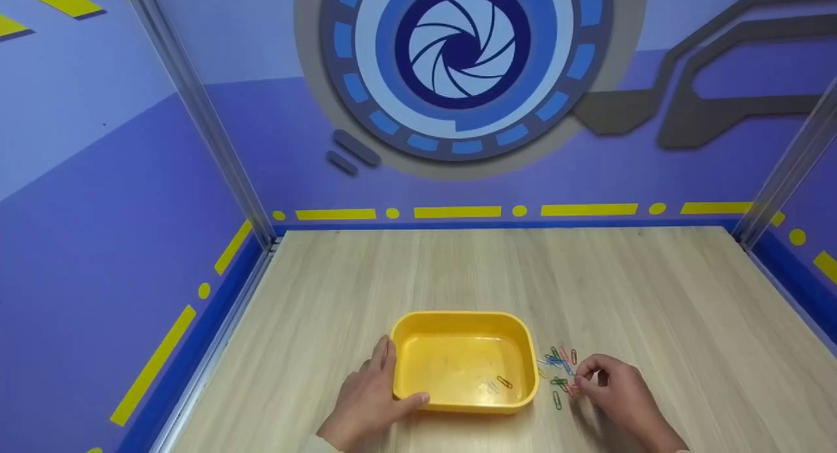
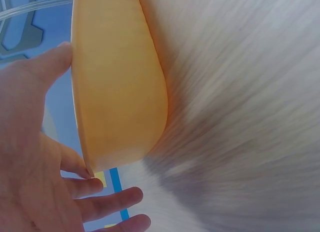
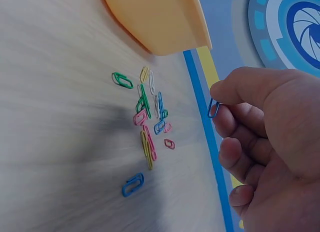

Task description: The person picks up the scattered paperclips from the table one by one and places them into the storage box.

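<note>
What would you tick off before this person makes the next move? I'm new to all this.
1. Clip secure: ok; the right hand pinches a blue paper clip.
2. Tray upright: ok; the yellow tray sits flat on the table.
3. Tray steadied: ok; the left hand touches its left end.
4. Clip above the tray, if it's headed there: not ok; the right hand is off to the tray's right.
5. Loose clips separated: not ok; several overlap.
6. Nothing else inside the right hand: cannot tell; curled fingers hide part of the palm.
</note>
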The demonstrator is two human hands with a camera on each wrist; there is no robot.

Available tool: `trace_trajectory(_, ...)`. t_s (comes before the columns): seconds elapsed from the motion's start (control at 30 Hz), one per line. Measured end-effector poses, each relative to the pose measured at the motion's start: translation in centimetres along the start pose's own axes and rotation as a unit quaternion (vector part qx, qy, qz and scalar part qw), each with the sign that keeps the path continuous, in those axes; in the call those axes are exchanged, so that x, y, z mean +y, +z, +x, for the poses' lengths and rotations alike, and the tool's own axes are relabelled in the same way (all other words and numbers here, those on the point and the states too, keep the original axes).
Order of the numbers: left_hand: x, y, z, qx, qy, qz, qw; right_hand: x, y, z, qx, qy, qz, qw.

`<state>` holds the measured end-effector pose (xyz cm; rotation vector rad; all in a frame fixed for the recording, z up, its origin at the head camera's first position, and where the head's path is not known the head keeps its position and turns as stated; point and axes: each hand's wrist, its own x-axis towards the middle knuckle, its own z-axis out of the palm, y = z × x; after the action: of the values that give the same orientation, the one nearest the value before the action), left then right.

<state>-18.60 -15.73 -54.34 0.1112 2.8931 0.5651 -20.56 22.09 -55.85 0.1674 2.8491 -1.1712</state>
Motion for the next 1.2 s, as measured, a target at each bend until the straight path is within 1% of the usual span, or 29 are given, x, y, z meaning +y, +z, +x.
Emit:
trace_trajectory(0.13, 0.0, 0.0, 0.0, 0.003, 0.006, 0.004, 1.0, -0.3, 0.1, 0.0, 0.001, -0.002, 0.0, 1.0)
trace_trajectory(0.37, 0.0, -0.1, 0.0, 0.021, 0.023, 0.016, 0.9994, -1.1, 0.4, 0.2, -0.006, 0.0, 0.008, 0.9999)
trace_trajectory(0.6, -0.1, 0.0, -0.1, 0.039, 0.044, 0.022, 0.998, -1.8, 0.6, 0.1, 0.005, -0.032, 0.002, 0.9995)
trace_trajectory(0.73, 0.0, 0.0, 0.0, 0.034, 0.038, 0.023, 0.9984, -2.3, 0.7, 0.1, 0.004, -0.037, 0.006, 0.9993)
trace_trajectory(0.9, -0.1, 0.1, 0.1, 0.032, 0.033, 0.03, 0.9985, -2.7, 0.8, 0.1, 0.005, -0.054, 0.008, 0.9985)
trace_trajectory(1.0, -0.1, 0.1, 0.0, 0.045, 0.042, 0.044, 0.9972, -3.0, 0.9, 0.1, 0.004, -0.065, 0.009, 0.9979)
trace_trajectory(1.13, -0.3, 0.0, -0.1, 0.078, 0.068, 0.064, 0.9926, -3.4, 1.1, 0.1, 0.005, -0.074, 0.012, 0.9972)
trace_trajectory(1.2, -0.3, 0.0, -0.1, 0.087, 0.077, 0.068, 0.9909, -3.5, 1.2, 0.1, 0.005, -0.075, 0.013, 0.9971)
